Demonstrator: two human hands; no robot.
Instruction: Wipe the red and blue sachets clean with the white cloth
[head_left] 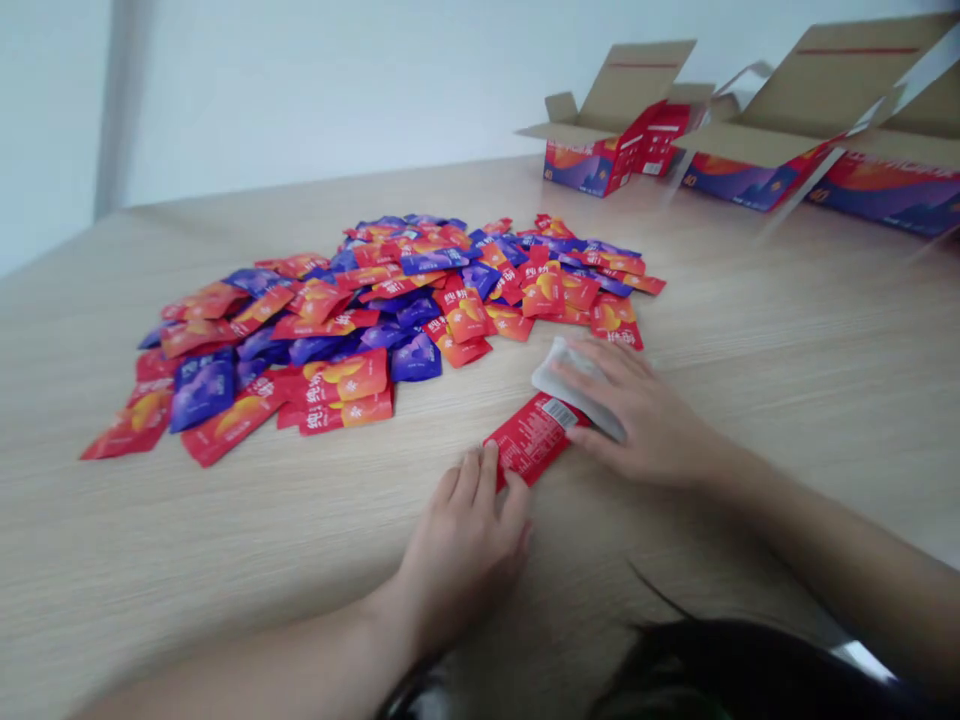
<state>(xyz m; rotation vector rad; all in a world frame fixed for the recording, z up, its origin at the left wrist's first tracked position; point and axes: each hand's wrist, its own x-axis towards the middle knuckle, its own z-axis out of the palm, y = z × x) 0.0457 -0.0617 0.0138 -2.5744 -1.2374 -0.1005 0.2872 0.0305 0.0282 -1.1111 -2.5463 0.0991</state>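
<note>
The person's left hand (471, 540) holds the near-left end of a red packet (531, 440) between thumb and fingers, its printed, barcoded face up on the desk (187, 560). The right hand (656, 420) curls over a folded white cloth (552, 376), fingers bent and thumb tucked in, at the packet's far-right end beside the barcode. Beyond the hands, mostly to the left, spreads a loose pile of red and purple packets (420, 290). At the far right stand printed cardboard boxes (581, 165), flaps raised, well apart from the pile.
</note>
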